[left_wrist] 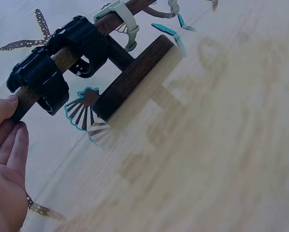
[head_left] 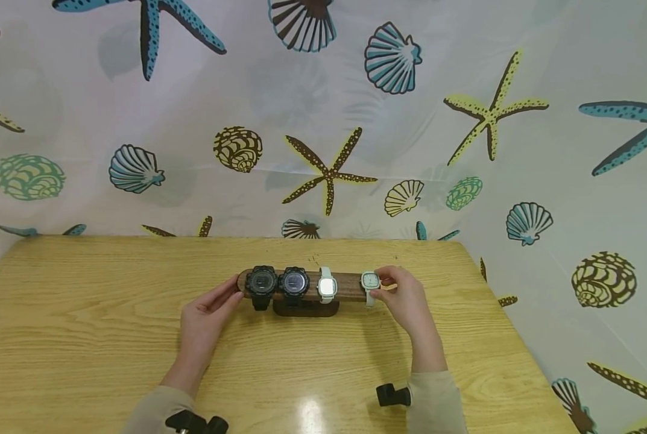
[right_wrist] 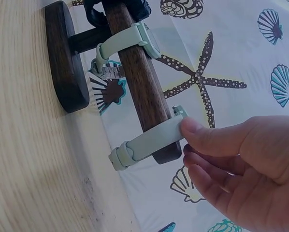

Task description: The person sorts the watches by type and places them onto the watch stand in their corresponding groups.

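A dark wooden watch stand (head_left: 350,287) with a horizontal bar on a short base (left_wrist: 135,72) stands on the table. Two black watches (head_left: 261,283) hang side by side on its left part. Right of them is a pale green watch (head_left: 327,287), and a second pale green watch (head_left: 369,281) circles the bar near its right end. My left hand (head_left: 202,322) pinches the bar's left end between thumb and fingers. With thumb and fingers, my right hand (right_wrist: 246,164) holds the outermost pale green watch (right_wrist: 156,140) by its case; its dial is hidden in the right wrist view.
The light wooden table (head_left: 111,337) stretches around the stand. Behind it and on the right hangs a white cloth (head_left: 193,108) printed with shells and starfish. Black wrist mounts (head_left: 394,395) sit at both sleeves.
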The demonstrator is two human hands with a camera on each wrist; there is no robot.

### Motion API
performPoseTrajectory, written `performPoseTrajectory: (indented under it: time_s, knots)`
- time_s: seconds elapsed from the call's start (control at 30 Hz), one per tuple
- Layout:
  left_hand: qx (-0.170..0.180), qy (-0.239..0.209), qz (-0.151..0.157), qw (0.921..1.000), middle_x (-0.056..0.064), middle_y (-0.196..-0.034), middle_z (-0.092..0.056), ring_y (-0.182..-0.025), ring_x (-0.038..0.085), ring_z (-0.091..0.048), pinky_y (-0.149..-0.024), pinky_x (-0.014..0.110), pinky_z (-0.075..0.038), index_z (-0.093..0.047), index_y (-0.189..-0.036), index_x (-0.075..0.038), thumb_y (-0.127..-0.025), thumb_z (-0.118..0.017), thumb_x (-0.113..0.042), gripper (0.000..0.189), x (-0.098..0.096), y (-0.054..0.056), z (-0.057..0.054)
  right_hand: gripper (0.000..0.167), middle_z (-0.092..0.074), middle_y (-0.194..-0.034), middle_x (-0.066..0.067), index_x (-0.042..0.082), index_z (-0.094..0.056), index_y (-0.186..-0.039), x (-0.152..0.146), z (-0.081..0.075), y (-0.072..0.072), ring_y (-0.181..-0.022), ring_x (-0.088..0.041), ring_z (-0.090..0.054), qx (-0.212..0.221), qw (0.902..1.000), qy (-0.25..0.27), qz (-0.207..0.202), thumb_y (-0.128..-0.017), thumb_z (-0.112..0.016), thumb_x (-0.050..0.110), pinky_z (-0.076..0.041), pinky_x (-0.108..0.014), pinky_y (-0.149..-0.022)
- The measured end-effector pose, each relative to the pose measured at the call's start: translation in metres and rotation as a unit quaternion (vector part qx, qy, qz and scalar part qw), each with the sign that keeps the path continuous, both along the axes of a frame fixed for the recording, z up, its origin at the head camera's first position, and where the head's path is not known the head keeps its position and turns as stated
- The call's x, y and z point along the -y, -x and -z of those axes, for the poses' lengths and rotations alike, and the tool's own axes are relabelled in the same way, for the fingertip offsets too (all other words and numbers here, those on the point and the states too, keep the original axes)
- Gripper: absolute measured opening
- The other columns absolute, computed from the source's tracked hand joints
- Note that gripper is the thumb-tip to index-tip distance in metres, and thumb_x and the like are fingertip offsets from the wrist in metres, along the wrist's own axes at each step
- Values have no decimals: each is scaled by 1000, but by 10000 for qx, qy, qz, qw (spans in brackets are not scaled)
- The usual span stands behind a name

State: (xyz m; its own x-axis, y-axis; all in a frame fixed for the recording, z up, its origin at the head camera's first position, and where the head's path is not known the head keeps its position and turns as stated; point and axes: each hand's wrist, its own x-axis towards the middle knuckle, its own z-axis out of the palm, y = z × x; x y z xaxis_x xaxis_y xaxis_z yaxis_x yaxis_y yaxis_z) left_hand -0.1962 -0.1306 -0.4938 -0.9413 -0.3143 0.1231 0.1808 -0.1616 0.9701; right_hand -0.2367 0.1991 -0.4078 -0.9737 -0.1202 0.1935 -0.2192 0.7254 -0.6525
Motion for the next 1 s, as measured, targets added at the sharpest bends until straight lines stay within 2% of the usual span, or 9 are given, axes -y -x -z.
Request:
performPoseTrajectory:
  time_s: [0.13, 0.5, 0.6, 0.7, 0.83, 1.0]
  knots:
    - [13, -32, 8, 10000, 2, -114, -68, -97, 9, -66, -83, 23, -53, -64, -122, -1, -82, -76, -10, 43, 0, 1, 0, 34, -64, -104, -10, 4, -66, -111, 0, -1, 0, -98, -27, -61, 37, 10000, 23, 6, -80, -77, 7, -55, -39, -83]
    - [18, -54, 60, 10000, 3, -114, -67, -99, 8, -66, -84, 22, -53, -64, -123, 1, -83, -75, -9, 42, 2, 2, -2, 34, -65, -107, -10, 3, -66, -110, 2, 2, 1, -104, -28, -60, -204, 9995, 0, -261, -78, -77, 5, -52, -41, -91]
    - [35, -90, 72, 9999, 3, -115, -67, -99, 8, -66, -84, 22, -53, -63, -123, 1, -83, -75, -9, 42, 1, 1, -3, 35, -64, -108, -9, 5, -65, -112, 1, 3, 1, -104, -27, -60, -183, 9992, -19, -352, -79, -77, 5, -51, -42, -92]
    - [64, -105, 70, 9999, 3, -115, -67, -98, 8, -66, -84, 21, -53, -63, -123, 1, -83, -75, -9, 42, 1, 1, -3, 43, -64, -114, -8, 6, -62, -121, 0, 3, 2, -105, -25, -60, -180, 9984, -36, -540, -80, -76, 5, -50, -42, -94]
    - [99, -128, 57, 9999, 2, -114, -67, -98, 8, -66, -84, 22, -53, -63, -123, 0, -83, -75, -9, 42, 1, 1, -3, 50, -62, -120, -11, 5, -61, -127, 0, 4, 1, -106, -27, -60, -312, 9963, -211, -766, -79, -76, 6, -50, -44, -93]
    - [124, -157, 35, 9998, 1, -113, -68, -97, 7, -66, -83, 21, -53, -63, -123, 1, -83, -75, -8, 42, 1, 1, -3, 46, -62, -121, -11, 6, -66, -121, 1, 3, 1, -110, -28, -58, -412, 9940, -504, -880, -77, -78, 9, -50, -45, -93]
